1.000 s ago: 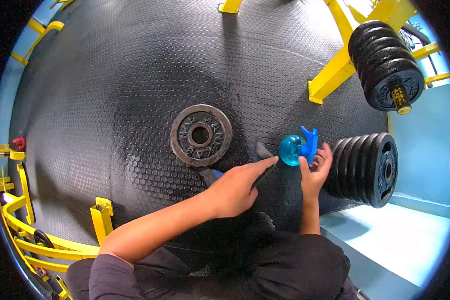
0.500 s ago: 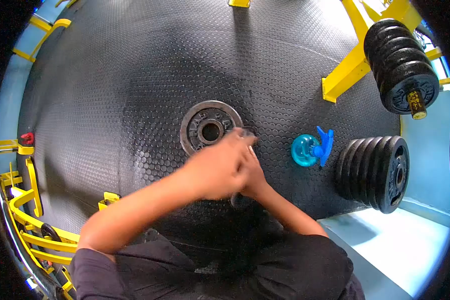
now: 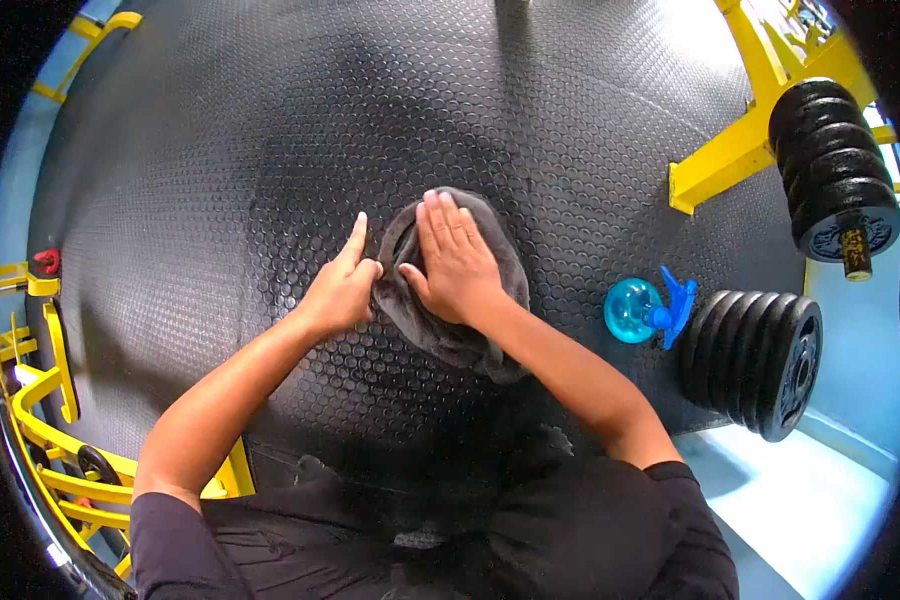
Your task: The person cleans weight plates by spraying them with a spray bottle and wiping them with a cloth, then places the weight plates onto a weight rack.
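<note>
A dark grey cloth (image 3: 505,265) lies spread over a round weight plate (image 3: 387,252) on the floor, hiding most of the plate; only part of its rim shows on the left. My right hand (image 3: 457,262) presses flat on the cloth, fingers stretched and held close together, thumb out to the side. At the plate's left edge is my left hand (image 3: 342,290), its index finger pointing away from me. The thumb and curled fingers of that hand meet the rim, though their grip is partly hidden.
A blue spray bottle (image 3: 635,310) is on the black rubber mat (image 3: 300,130) to the right. Beyond it are a row of black weight plates (image 3: 750,360) and a yellow rack (image 3: 725,150) carrying more plates (image 3: 835,170). Yellow frames (image 3: 45,420) line the left.
My hands were together over the plate's lower right, the plate's face bare. Now they are apart, and the cloth covers the plate under my right hand. The view has shifted slightly.
</note>
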`<act>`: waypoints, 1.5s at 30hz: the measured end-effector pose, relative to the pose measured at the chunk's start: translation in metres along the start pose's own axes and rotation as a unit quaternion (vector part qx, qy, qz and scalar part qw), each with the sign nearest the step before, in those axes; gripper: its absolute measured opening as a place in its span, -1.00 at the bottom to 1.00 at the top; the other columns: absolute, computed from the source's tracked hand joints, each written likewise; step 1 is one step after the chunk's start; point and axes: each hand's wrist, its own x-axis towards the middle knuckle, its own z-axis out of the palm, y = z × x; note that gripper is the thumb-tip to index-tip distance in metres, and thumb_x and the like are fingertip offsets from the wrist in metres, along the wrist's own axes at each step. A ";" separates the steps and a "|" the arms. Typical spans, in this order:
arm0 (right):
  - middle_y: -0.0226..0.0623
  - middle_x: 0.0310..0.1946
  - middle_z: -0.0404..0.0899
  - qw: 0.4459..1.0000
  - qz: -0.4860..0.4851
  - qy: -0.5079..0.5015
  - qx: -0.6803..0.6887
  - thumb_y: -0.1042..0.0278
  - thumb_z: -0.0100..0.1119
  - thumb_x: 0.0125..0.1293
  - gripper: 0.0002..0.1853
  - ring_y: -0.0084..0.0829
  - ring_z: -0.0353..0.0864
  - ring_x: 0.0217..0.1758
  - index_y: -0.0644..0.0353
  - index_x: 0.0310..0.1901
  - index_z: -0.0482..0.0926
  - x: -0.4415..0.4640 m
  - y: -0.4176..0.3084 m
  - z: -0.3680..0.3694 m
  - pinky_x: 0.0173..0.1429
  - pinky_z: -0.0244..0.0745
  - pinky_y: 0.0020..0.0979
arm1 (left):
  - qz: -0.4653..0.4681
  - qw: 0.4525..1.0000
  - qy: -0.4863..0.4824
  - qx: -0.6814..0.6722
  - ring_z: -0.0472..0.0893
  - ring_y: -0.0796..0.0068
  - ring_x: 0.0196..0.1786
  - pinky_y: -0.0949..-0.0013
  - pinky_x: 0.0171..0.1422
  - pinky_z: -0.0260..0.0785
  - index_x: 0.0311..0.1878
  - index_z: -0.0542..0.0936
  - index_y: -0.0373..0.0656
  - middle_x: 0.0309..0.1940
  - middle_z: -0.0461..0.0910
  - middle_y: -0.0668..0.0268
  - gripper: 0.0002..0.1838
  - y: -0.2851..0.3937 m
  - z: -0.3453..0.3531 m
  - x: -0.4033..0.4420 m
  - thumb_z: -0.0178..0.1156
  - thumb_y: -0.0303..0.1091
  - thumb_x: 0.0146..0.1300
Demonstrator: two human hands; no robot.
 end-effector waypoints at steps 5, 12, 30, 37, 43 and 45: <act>-0.04 0.60 -0.01 0.984 -0.147 -0.092 0.039 -0.04 -0.10 0.50 -0.24 -0.17 -0.12 0.69 0.37 0.52 0.10 -0.019 -0.021 -0.006 0.69 -0.21 -0.16 | 0.038 0.991 0.106 -0.067 0.63 0.40 -0.45 0.32 -0.34 0.54 0.63 -0.06 -0.12 -0.15 0.68 0.05 -0.18 -0.007 0.002 0.006 -0.05 0.11 0.50; -0.19 0.58 0.12 0.983 -0.109 -0.145 -0.007 0.21 0.03 0.33 -0.30 -0.27 0.05 0.65 0.24 0.49 0.24 -0.098 -0.005 -0.041 0.65 -0.05 -0.16 | 0.022 0.995 0.080 -0.050 0.63 0.40 -0.43 0.32 -0.34 0.54 0.63 -0.21 -0.16 -0.19 0.66 0.09 -0.06 -0.002 -0.001 0.006 -0.08 0.25 0.48; -0.23 0.55 0.17 0.987 -0.118 -0.084 0.064 -0.06 -0.09 0.50 -0.34 -0.25 0.00 0.66 0.11 0.51 0.23 0.032 -0.015 0.003 0.69 -0.19 -0.12 | 0.228 0.932 0.282 0.006 0.51 0.51 -0.17 0.42 0.00 0.37 -0.13 0.57 -0.22 -0.18 0.58 0.30 -0.79 -0.079 0.017 0.021 -0.07 -0.43 0.41; -0.12 0.58 0.06 1.000 0.030 -0.006 -0.003 0.09 -0.05 0.47 -0.29 -0.13 -0.04 0.66 0.25 0.54 0.10 -0.007 0.029 -0.027 0.68 -0.12 -0.15 | 0.263 0.927 0.243 0.113 0.52 0.15 -0.10 0.18 0.06 0.37 -0.16 0.49 -0.24 -0.20 0.50 0.12 -0.77 -0.046 0.024 -0.002 0.18 -0.25 0.32; 0.00 0.53 0.14 1.000 0.031 -0.002 -0.003 0.30 0.04 0.29 -0.28 0.01 0.10 0.60 0.39 0.47 0.19 -0.100 0.019 -0.031 0.58 0.16 -0.13 | 0.361 0.889 0.209 0.189 0.52 0.06 0.03 0.11 0.19 0.37 0.00 0.51 -0.22 -0.06 0.52 0.09 -0.71 -0.023 0.036 -0.001 0.22 -0.32 0.27; 0.13 0.51 0.12 0.995 0.059 -0.038 0.067 0.42 0.05 0.27 -0.33 0.09 0.12 0.58 0.47 0.42 0.23 -0.134 0.012 -0.036 0.59 0.13 -0.08 | 0.376 0.880 0.174 0.232 0.50 -0.01 0.17 0.03 0.30 0.34 0.10 0.52 -0.21 0.06 0.54 0.04 -0.65 -0.013 0.045 -0.001 0.20 -0.44 0.23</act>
